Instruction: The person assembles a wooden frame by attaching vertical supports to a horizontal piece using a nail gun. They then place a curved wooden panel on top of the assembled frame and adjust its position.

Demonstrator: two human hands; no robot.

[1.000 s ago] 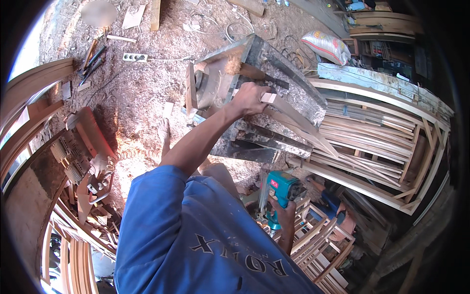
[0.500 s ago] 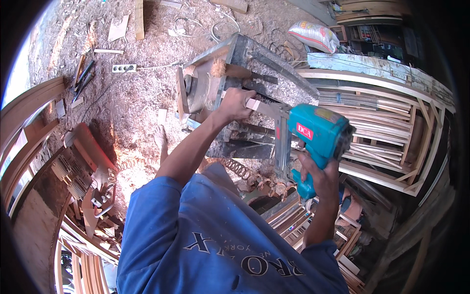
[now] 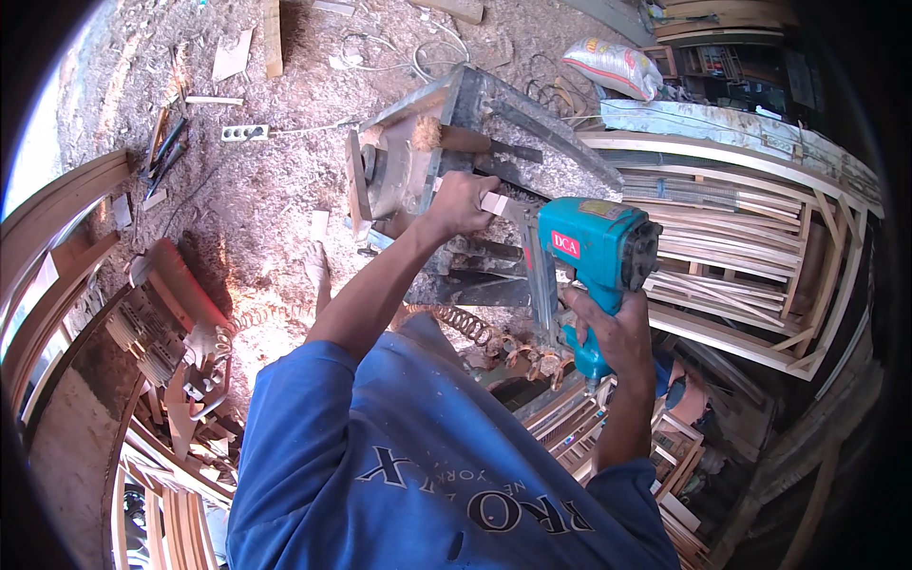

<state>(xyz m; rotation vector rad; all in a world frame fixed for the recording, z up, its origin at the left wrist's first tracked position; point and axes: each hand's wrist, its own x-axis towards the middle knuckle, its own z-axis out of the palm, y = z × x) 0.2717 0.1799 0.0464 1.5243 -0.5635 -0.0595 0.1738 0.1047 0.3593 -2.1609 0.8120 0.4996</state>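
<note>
My right hand (image 3: 616,332) is wrapped round the grip of a teal nail gun (image 3: 594,237), its dark magazine slanting down beside the grip. My left hand (image 3: 463,201) is closed on a small pale strip of wood (image 3: 494,203), whose end sticks out between the fingers toward the nail gun's nose. Whether the nose touches the wood is hard to make out. Beneath both hands stands a worn wooden workbench (image 3: 461,100). A chisel with a wooden handle (image 3: 465,140) lies on it, just beyond my left hand.
An orange coiled air hose (image 3: 461,323) runs below the bench. Slatted wooden frames (image 3: 731,237) are stacked on the right, under a white sack (image 3: 613,68). A power strip (image 3: 245,133) lies among shavings on the floor. Curved timber pieces (image 3: 66,199) line the left.
The nail gun has moved a little to the left with my right hand, bringing its nose closer to the wood strip. My left hand stays nearly in place.
</note>
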